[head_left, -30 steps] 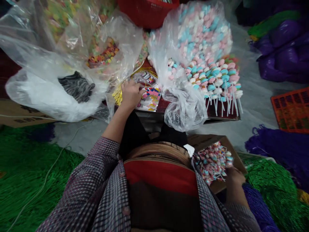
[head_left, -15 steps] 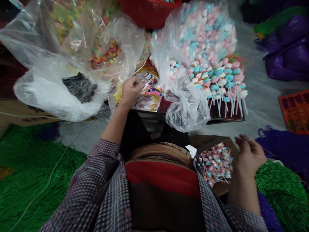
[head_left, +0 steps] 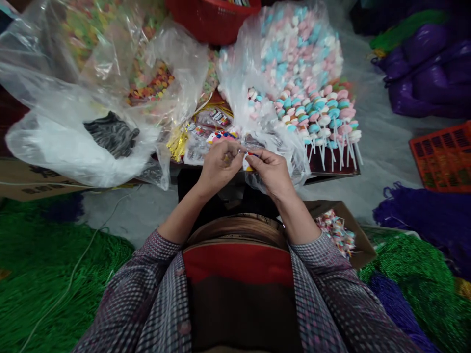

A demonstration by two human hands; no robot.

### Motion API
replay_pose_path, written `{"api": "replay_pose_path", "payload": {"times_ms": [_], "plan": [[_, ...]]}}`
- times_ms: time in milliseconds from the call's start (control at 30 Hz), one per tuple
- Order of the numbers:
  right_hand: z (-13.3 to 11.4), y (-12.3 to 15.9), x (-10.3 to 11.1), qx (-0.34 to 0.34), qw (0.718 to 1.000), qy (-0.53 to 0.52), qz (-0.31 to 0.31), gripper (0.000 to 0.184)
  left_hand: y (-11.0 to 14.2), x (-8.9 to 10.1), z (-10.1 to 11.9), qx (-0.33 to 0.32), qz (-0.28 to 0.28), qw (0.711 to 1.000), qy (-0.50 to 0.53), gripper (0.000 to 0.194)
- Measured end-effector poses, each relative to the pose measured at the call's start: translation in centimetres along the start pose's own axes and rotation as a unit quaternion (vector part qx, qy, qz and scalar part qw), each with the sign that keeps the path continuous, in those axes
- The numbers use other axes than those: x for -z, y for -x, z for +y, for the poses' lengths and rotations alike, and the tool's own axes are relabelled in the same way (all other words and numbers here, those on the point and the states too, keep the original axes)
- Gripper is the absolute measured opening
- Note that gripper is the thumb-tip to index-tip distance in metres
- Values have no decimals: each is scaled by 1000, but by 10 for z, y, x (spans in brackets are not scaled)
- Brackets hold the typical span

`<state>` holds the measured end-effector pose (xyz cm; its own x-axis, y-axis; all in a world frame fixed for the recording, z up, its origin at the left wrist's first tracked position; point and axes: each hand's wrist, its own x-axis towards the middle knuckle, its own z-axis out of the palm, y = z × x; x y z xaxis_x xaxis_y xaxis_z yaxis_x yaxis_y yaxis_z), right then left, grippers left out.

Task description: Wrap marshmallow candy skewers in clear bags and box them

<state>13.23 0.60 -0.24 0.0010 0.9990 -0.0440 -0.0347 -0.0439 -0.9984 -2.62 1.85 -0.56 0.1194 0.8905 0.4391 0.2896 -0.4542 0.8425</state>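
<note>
Both hands meet at the table's front edge, fingertips close together. My right hand (head_left: 270, 169) pinches a small printed plastic bag (head_left: 247, 163), mostly covered by the fingers. Thumb and forefinger of my left hand (head_left: 222, 164) are closed at the bag's upper edge; how much of it they grip is hard to see. Just behind lie more printed plastic bags (head_left: 222, 136) in a loose pile. Gold twist ties (head_left: 178, 145) are left of that pile. To the right, candy skewers (head_left: 333, 113) in pink, blue and white lie with their white sticks toward me.
A clear sack of pastel candies (head_left: 300, 46) and a sack of fruit-coloured candies (head_left: 110, 29) stand at the back, beside a red basin (head_left: 217, 22). A cardboard box (head_left: 358, 235) of wrapped candies is low on my right. Green strands (head_left: 47, 274) cover the floor at left.
My right hand has come from beside the cardboard box up to the table and met my left hand. A printed bag is now between them, off the pile. The view has shifted slightly right.
</note>
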Motion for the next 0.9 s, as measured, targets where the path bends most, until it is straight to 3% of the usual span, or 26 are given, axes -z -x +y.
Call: {"api": "replay_pose_path", "payload": {"times_ms": [133, 233, 300, 367, 533, 733, 900], "plan": [[-11, 5, 13, 12, 998, 55, -21, 26, -8, 13, 1, 128, -128, 973, 142, 24], [-19, 5, 27, 45, 992, 108, -42, 22, -18, 23, 5, 155, -243, 940, 181, 27], [-22, 4, 35, 63, 987, 143, -46, 21, -22, 28, 6, 157, -289, 928, 172, 28], [-22, 3, 43, 76, 982, 170, -35, 25, -23, 30, 5, 163, -286, 929, 171, 31], [-15, 1, 48, 79, 982, 171, 5, 50, -16, 25, -6, 144, -196, 957, 159, 43], [-6, 0, 35, 29, 999, 13, -5, 43, -14, 24, -6, 84, -177, 979, 64, 49], [2, 1, 32, 25, 996, 54, 68, 48, -13, 18, -2, 123, -164, 970, 128, 44]]}}
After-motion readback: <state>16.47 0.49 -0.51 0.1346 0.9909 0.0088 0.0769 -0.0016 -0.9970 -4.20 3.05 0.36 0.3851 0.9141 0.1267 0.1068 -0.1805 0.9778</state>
